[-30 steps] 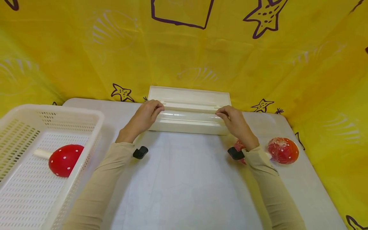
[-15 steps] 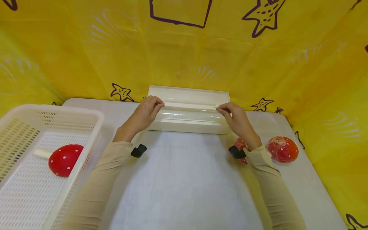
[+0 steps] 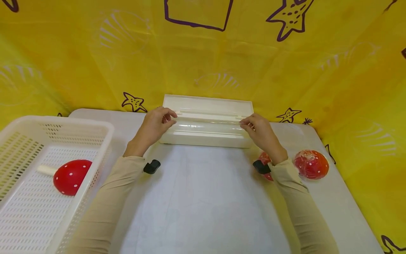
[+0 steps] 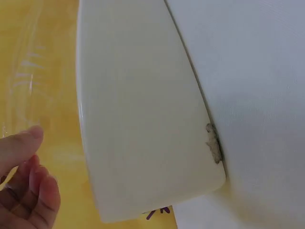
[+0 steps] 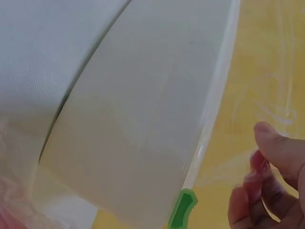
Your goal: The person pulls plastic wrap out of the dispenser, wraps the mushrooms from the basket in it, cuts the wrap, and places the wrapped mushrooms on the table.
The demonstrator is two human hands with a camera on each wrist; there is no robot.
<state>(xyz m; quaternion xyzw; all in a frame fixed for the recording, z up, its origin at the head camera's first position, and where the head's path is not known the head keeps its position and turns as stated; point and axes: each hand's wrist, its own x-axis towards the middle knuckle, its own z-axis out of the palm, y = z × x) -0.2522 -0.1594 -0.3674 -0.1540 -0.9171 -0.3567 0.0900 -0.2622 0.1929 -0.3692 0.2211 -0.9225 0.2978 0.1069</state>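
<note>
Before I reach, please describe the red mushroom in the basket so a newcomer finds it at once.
On the left is a perforated white basket. Inside lies the red mushroom, stem pointing left. It shows no film, unlike the wrapped mushroom at far right.

Your left arm (image 3: 111, 201) and right arm (image 3: 298, 204) stretch forward, angled inward; your left hand (image 3: 153, 125) holds its thumb (image 4: 19, 145) and forefinger (image 3: 170, 112) apart, while your right hand (image 3: 260, 130) curls its fingers (image 5: 240, 205), thumb near forefinger

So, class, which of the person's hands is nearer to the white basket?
The left hand. It is at the end of the cream box nearer the white basket; the right hand is at the opposite end, farther right.
</note>
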